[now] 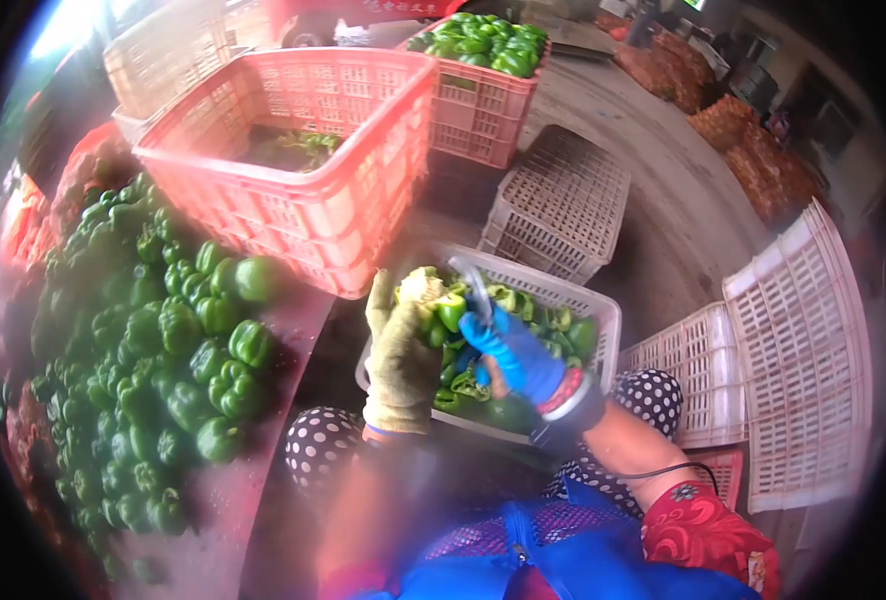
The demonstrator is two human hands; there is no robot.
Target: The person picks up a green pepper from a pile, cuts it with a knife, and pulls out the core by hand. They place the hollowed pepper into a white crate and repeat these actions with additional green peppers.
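Observation:
My left hand [401, 365], in a pale yellowish glove, is closed around a cut green bell pepper [450, 311]; a whitish seed core shows at its top. Beside it, my right hand [523, 358], in a blue glove, grips a curved, grey, blade-like tool [476, 288] that reaches up towards the pepper. Its exact kind is blurred. Both hands are above a white plastic crate [563, 283] between my knees, which holds several cut green pepper pieces [538, 412].
Left of me, a large heap of whole green peppers [178, 370] covers a low surface. Ahead stand a pink crate [293, 205] with some scraps and another pink crate [473, 115] full of peppers. White crates [573, 195] stand beyond and to the right [793, 370]. Filled sacks [748, 140] lie farther back.

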